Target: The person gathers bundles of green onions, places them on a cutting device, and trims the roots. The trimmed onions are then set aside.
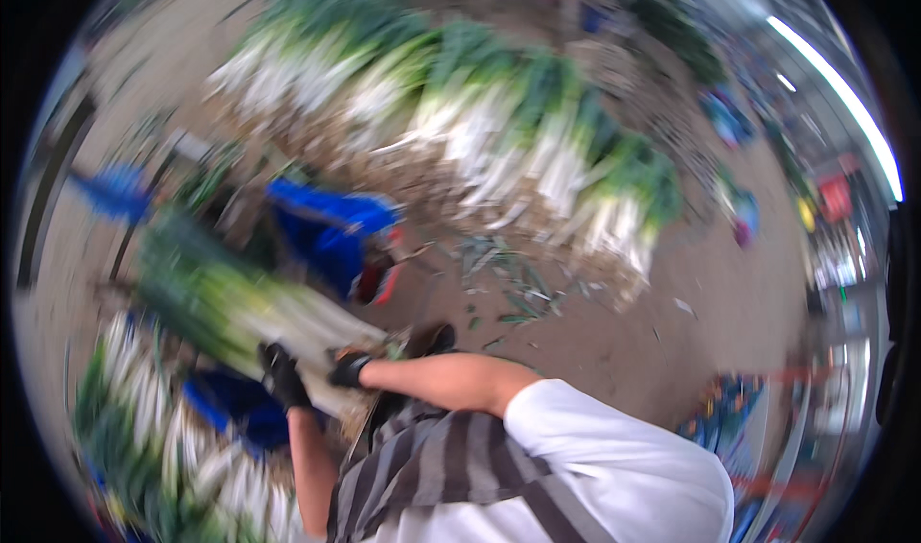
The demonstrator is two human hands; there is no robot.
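Note:
A thick bundle of leeks or large green onions [241, 302] lies across in front of my body, green leaves to the left and white stalks to the right. My left hand [285, 376], in a dark glove, is against its near side, around mid-length. Farther right, my right hand [350, 368], also dark-gloved, grips the white stalks near the root end. Motion blur hides the exact finger positions. Just beyond the bundle is a blue plastic-like sheet or bag [327, 230]. Another piece of blue material [237, 408] shows beneath my left forearm.
A long row of leeks [475, 126] spreads over the dirt floor [719, 291] ahead. More leeks [194, 464] lie at lower left. Leaf scraps [514, 284] litter the ground. Several colourful items [723, 406] and a red frame [791, 487] stand at right.

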